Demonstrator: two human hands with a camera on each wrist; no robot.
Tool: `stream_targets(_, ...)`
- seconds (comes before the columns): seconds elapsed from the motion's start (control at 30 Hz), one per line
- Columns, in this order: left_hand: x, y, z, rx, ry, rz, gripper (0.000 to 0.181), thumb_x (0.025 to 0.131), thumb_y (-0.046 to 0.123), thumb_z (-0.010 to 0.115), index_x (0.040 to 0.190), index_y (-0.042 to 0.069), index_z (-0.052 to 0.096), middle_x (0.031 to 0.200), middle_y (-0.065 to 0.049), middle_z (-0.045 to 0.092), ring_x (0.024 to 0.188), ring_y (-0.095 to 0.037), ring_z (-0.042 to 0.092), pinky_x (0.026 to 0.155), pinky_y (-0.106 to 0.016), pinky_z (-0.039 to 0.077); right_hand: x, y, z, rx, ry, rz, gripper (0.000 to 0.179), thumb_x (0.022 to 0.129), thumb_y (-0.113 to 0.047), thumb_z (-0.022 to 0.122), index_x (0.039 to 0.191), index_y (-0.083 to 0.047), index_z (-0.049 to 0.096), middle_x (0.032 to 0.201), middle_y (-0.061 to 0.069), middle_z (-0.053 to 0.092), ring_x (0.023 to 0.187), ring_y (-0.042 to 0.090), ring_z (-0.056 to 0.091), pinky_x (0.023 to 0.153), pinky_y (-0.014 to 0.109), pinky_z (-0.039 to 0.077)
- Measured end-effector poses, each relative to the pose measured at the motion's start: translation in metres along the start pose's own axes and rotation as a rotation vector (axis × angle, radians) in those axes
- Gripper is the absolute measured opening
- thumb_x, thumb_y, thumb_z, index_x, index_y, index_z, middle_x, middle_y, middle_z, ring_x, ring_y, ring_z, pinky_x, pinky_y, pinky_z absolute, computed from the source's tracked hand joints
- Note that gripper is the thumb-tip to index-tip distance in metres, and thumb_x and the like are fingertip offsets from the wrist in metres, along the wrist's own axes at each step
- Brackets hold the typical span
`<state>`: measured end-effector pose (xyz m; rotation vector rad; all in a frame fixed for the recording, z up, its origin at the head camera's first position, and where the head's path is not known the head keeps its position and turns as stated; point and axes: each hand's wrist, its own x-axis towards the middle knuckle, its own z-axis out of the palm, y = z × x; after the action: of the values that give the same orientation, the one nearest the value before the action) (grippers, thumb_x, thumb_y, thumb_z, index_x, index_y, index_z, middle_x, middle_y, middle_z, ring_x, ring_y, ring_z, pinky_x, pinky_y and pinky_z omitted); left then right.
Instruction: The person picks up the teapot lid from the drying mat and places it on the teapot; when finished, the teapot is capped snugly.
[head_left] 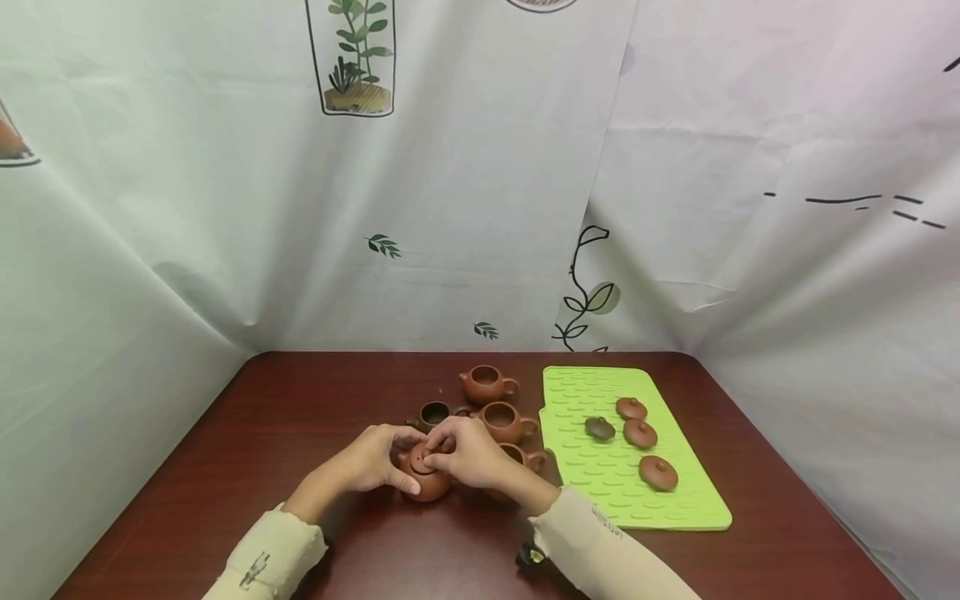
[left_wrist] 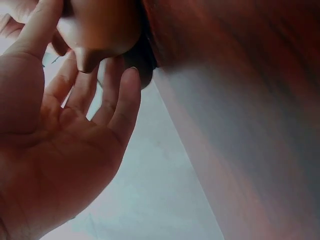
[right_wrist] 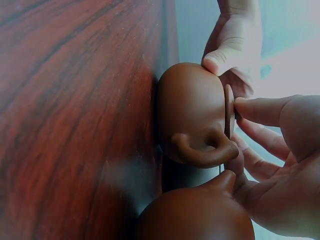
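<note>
A reddish-brown clay teapot point(right_wrist: 192, 107) stands on the dark red table, its looped handle facing the right wrist camera. My left hand point(head_left: 369, 458) holds its body, thumb at the near side and fingers round the far side. In the left wrist view its spout point(left_wrist: 89, 59) points between the thumb and fingers of that hand. My right hand point(head_left: 471, 452) pinches the knob of the lid point(right_wrist: 229, 112), which lies over the teapot's mouth, slightly tilted. A second teapot point(right_wrist: 200, 217) sits right beside it, its spout near the right hand.
Lidless brown teapots point(head_left: 486, 387) and a darker pot point(head_left: 434, 415) cluster behind my hands. On the right, a lime-green mat point(head_left: 600, 500) bears several brown lids point(head_left: 658, 473) and one dark lid point(head_left: 600, 428). Patterned cloth point(head_left: 480, 208) encloses the table.
</note>
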<state>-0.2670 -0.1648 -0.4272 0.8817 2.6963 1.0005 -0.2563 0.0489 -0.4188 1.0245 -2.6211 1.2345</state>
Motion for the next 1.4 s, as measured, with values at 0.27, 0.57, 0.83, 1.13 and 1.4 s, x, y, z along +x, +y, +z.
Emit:
stream_targets(0.27,-0.001,0.003,0.0,0.003,-0.003,-0.007,0.07,0.065,0.04,0.091,0.122,0.009,0.066,0.114,-0.006,0.071,0.105,-0.024,0.067,0.083,-0.04,0.055,-0.001,0.004,0.004,-0.011,0.011,-0.019,0.007,0.081,-0.006,0.08,0.086,-0.008,0.076,0.089,0.0,0.068,0.078,0.005,0.06,0.068,0.016,0.048)
stream_targets(0.57,-0.001,0.005,-0.001,0.016,-0.004,-0.012,0.07,0.065,0.04,0.091,0.122,0.009,0.066,0.113,-0.005,0.072,0.105,-0.023,0.067,0.084,-0.04,0.054,-0.002,0.003,0.004,-0.009,0.0,-0.014,0.007,0.082,-0.006,0.079,0.087,-0.008,0.076,0.089,0.001,0.069,0.078,0.004,0.06,0.067,0.016,0.048)
stream_targets(0.83,-0.004,0.009,-0.003,0.069,-0.002,0.096,0.071,0.07,0.039,0.089,0.124,0.0,0.063,0.113,-0.006,0.07,0.104,-0.024,0.066,0.085,-0.04,0.053,-0.004,0.005,-0.005,-0.031,-0.001,0.042,0.011,0.084,-0.01,0.079,0.095,-0.01,0.077,0.092,-0.005,0.071,0.076,0.002,0.061,0.065,0.017,0.049)
stream_targets(1.13,-0.006,0.012,-0.001,0.11,0.033,0.149,0.073,0.07,0.034,0.091,0.124,-0.004,0.06,0.112,-0.005,0.064,0.101,-0.024,0.063,0.086,-0.041,0.052,-0.024,0.004,-0.026,-0.018,0.079,0.072,0.015,0.084,-0.01,0.076,0.098,-0.006,0.075,0.096,-0.001,0.067,0.084,0.015,0.065,0.075,0.027,0.052)
stream_targets(1.4,-0.009,0.033,0.004,0.242,0.138,0.046,0.074,0.072,0.037,0.089,0.133,0.008,0.059,0.131,-0.005,0.055,0.12,-0.03,0.05,0.093,-0.053,0.044,-0.045,0.01,-0.054,-0.002,0.146,0.063,0.015,0.082,-0.005,0.077,0.097,-0.005,0.075,0.096,0.001,0.07,0.088,0.019,0.069,0.077,0.03,0.055)
